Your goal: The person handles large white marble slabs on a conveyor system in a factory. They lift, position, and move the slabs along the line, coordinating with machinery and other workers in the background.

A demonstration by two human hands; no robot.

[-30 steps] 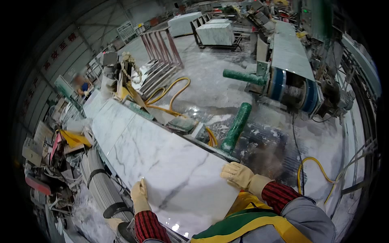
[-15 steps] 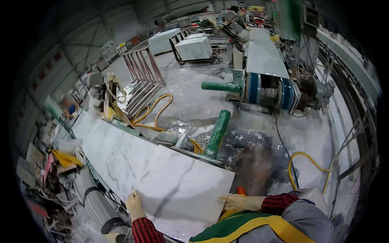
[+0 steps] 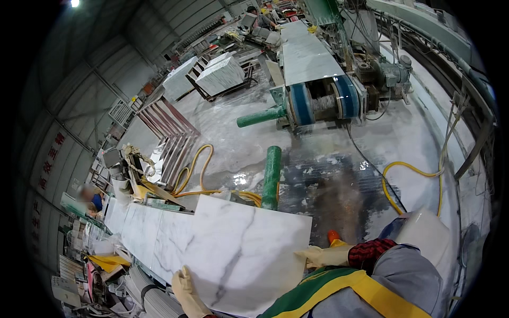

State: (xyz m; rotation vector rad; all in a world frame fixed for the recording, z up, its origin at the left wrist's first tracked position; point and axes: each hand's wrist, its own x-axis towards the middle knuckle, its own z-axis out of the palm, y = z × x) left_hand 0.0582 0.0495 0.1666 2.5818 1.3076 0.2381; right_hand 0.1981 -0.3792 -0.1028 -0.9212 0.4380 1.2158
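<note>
Steadying the slab [image 3: 252, 249] evenly, just beside the green pipe [image 3: 271, 177], looks wise from where I stand, the left hand [image 3: 187, 291] and right hand [image 3: 324, 256] each holding an opposite slab edge.

slab [image 3: 254, 254] lying in front, left hand [image 3: 186, 291] resting at its left edge, right hand [image 3: 321, 256] touching its right, more slabs [image 3: 139, 228] lying beyond to the left, post [image 3: 271, 177] standing behind, hose [image 3: 208, 153] lying between slab and rack [image 3: 170, 114], machine [image 3: 302, 103] standing back right
</note>
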